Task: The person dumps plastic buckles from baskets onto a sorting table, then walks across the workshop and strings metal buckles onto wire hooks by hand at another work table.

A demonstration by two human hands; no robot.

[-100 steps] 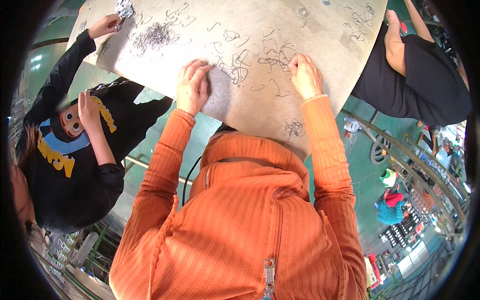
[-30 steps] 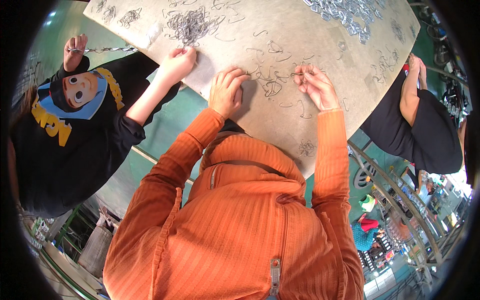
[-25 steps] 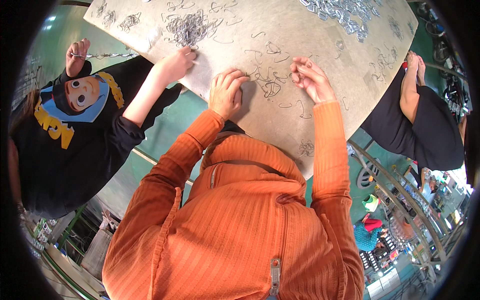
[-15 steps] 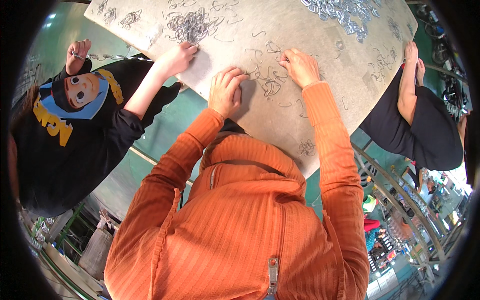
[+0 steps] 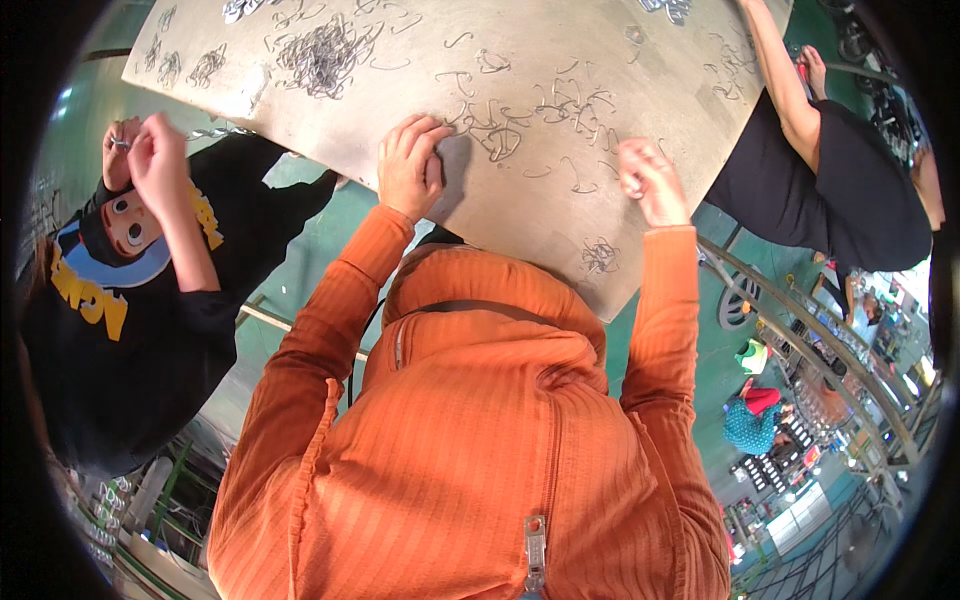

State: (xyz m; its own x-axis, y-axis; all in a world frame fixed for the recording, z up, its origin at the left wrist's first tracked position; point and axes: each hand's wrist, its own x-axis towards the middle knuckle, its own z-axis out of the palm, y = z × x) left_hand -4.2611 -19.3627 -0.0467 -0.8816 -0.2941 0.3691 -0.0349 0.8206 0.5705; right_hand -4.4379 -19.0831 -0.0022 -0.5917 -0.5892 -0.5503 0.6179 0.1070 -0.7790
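My left hand (image 5: 410, 165) rests by the near left edge of the table (image 5: 545, 225), its fingers curled inward; whatever lies inside them is hidden. A loose scatter of bent wire hooks (image 5: 497, 130) lies just right of its fingertips. My right hand (image 5: 652, 180) is over the table's right side, thumb and fingers drawn together and slightly blurred, so I cannot make out anything between them. Several single hooks (image 5: 580, 175) lie left of it. Nearer my body, a small tangle of hooks (image 5: 600, 256) sits close to the table's near corner.
A large heap of wire hooks (image 5: 325, 58) and smaller piles (image 5: 208, 64) lie farther off. Shiny metal pieces (image 5: 668, 8) show at the far edge. At left, a co-worker in black (image 5: 130, 330) holds a chain (image 5: 215, 132). Another person's arm (image 5: 785, 80) reaches over the right edge.
My right hand has come away from the scattered hooks, rightward and toward me. The left co-worker's hand has withdrawn from the table to their other hand. The right person's arm now reaches farther over.
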